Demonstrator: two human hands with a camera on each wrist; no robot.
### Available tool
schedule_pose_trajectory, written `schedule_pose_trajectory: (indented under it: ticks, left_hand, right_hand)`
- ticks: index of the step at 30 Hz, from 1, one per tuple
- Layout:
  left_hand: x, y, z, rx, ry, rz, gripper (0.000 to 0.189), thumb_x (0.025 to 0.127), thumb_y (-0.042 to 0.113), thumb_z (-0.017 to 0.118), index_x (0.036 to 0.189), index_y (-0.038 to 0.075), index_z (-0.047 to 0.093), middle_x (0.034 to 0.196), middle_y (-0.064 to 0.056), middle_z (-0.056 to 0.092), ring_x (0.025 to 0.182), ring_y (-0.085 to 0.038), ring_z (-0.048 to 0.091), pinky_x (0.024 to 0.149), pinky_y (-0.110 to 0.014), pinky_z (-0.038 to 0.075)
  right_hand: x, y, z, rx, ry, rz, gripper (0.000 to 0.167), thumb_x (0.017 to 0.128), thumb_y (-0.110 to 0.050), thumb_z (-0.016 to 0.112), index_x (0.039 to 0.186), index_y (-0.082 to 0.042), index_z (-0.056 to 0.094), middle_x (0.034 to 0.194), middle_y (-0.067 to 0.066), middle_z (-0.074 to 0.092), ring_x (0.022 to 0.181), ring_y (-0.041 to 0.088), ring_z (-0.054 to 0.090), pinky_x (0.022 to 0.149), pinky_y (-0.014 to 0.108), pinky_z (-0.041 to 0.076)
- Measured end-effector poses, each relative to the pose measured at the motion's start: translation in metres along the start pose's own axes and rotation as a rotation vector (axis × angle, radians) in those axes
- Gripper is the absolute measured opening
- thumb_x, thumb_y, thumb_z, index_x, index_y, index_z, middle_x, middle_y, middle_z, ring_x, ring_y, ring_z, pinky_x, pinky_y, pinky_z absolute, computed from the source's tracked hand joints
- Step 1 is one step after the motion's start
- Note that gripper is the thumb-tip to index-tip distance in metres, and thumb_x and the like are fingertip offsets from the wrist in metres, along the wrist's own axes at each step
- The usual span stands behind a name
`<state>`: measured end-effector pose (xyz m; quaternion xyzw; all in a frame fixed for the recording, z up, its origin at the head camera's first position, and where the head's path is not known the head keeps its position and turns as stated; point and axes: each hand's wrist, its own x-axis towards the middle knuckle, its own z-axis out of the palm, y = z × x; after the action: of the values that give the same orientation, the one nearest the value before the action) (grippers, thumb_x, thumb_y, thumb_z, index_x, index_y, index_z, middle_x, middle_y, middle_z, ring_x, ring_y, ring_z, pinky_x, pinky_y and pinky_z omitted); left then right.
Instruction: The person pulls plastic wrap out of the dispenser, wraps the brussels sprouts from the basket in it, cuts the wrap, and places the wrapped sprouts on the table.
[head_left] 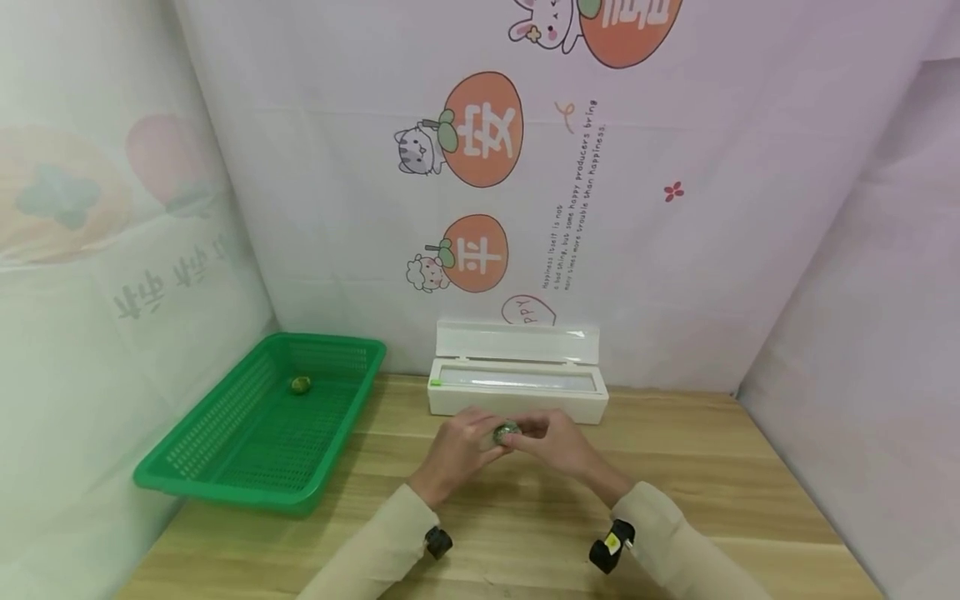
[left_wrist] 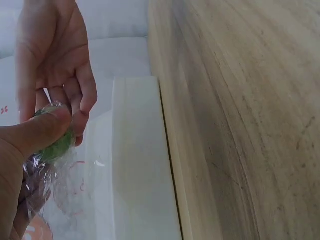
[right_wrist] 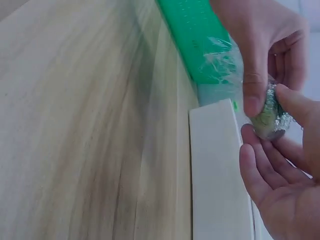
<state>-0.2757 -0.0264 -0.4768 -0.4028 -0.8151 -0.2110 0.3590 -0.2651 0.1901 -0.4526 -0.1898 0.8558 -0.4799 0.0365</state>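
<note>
Both hands meet in front of the white box, around a small round green item (head_left: 506, 432) wrapped in crinkled clear plastic film; its exact kind is hard to tell. My left hand (head_left: 467, 442) grips it, the thumb pressed on the green side in the left wrist view. From the other side my right hand (head_left: 557, 442) pinches the film with its thumb and fingers. Loose film (left_wrist: 67, 192) trails beside the left hand in the left wrist view. The wrapped green item (right_wrist: 270, 116) looks shiny and creased in the right wrist view.
A white film dispenser box (head_left: 517, 403) stands behind the hands against the back cloth, its clear lid (head_left: 517, 342) raised. To the left, a green plastic basket (head_left: 225, 492) holds one small round greenish item (head_left: 300, 385). Cloth walls border the wooden table (head_left: 675, 467).
</note>
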Motion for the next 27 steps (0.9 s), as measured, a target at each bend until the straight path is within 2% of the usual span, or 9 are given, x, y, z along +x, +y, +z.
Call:
schedule_pose_trajectory:
  ticks: [3, 7, 10, 13, 16, 20, 23, 27]
  left_hand:
    - [-0.001, -0.002, 0.0, -0.064, -0.104, -0.06, 0.048, 0.079, 0.033, 0.094, 0.116, 0.008, 0.077, 0.111, -0.002, 0.079, 0.104, -0.016, 0.074, 0.092, -0.027, 0.063]
    - [-0.004, -0.012, -0.008, -0.284, -0.309, -0.265, 0.063, 0.084, 0.041, 0.09, 0.133, 0.008, 0.069, 0.128, -0.005, 0.073, 0.119, -0.021, 0.069, 0.101, -0.037, 0.06]
    - [-0.004, -0.024, -0.016, -0.468, -0.448, -0.431, 0.065, 0.089, 0.049, 0.083, 0.138, 0.009, 0.067, 0.134, -0.005, 0.071, 0.124, -0.022, 0.066, 0.107, -0.042, 0.057]
    - [-0.002, -0.034, -0.018, -0.637, -0.571, -0.515, 0.06, 0.093, 0.051, 0.079, 0.135, 0.01, 0.07, 0.131, -0.003, 0.073, 0.121, -0.018, 0.068, 0.107, -0.038, 0.057]
    - [0.0, -0.037, -0.017, -0.749, -0.687, -0.528, 0.051, 0.094, 0.048, 0.077, 0.129, 0.011, 0.074, 0.123, 0.001, 0.077, 0.111, -0.012, 0.072, 0.1, -0.03, 0.059]
    - [0.0, -0.031, -0.014, -0.847, -0.773, -0.525, 0.037, 0.095, 0.04, 0.078, 0.12, 0.013, 0.078, 0.108, 0.004, 0.08, 0.096, -0.007, 0.073, 0.087, -0.026, 0.061]
    - [-0.001, -0.026, -0.011, -0.925, -0.775, -0.523, 0.027, 0.095, 0.033, 0.079, 0.111, 0.011, 0.08, 0.098, 0.003, 0.08, 0.087, -0.009, 0.073, 0.081, -0.027, 0.063]
    - [-0.002, -0.021, -0.005, -1.024, -0.756, -0.533, 0.02, 0.096, 0.028, 0.079, 0.102, 0.01, 0.082, 0.094, 0.001, 0.08, 0.082, -0.01, 0.073, 0.08, -0.029, 0.064]
  right_hand:
    - [0.0, 0.004, 0.0, -0.009, 0.012, 0.003, 0.035, 0.096, -0.039, 0.078, 0.118, -0.012, 0.078, 0.11, 0.003, 0.079, 0.103, 0.017, 0.075, 0.092, 0.037, 0.064]
    - [0.0, 0.012, -0.007, -0.049, -0.029, -0.001, 0.035, 0.096, -0.043, 0.078, 0.118, -0.015, 0.077, 0.109, 0.001, 0.079, 0.1, 0.015, 0.073, 0.09, 0.034, 0.062]
    - [0.0, 0.014, -0.014, -0.045, -0.092, -0.031, 0.032, 0.096, -0.039, 0.079, 0.116, -0.015, 0.077, 0.107, 0.001, 0.079, 0.097, 0.016, 0.074, 0.086, 0.029, 0.062]
    - [-0.001, 0.014, -0.021, -0.027, -0.152, -0.074, 0.028, 0.095, -0.033, 0.08, 0.114, -0.013, 0.077, 0.107, 0.004, 0.079, 0.096, 0.018, 0.075, 0.084, 0.025, 0.063]
    - [-0.003, 0.013, -0.026, -0.03, -0.197, -0.102, 0.028, 0.095, -0.031, 0.081, 0.114, -0.011, 0.078, 0.108, 0.005, 0.08, 0.096, 0.016, 0.076, 0.083, 0.024, 0.063]
    - [-0.005, 0.012, -0.03, -0.037, -0.244, -0.096, 0.03, 0.094, -0.03, 0.082, 0.117, -0.011, 0.078, 0.109, 0.004, 0.08, 0.097, 0.015, 0.076, 0.083, 0.023, 0.063]
    - [-0.006, 0.011, -0.033, -0.033, -0.28, -0.089, 0.03, 0.095, -0.029, 0.081, 0.119, -0.012, 0.078, 0.109, 0.003, 0.081, 0.097, 0.016, 0.077, 0.084, 0.023, 0.063]
    - [-0.007, 0.008, -0.037, -0.011, -0.326, -0.087, 0.03, 0.096, -0.028, 0.08, 0.121, -0.012, 0.077, 0.11, 0.003, 0.08, 0.099, 0.017, 0.077, 0.087, 0.024, 0.062]
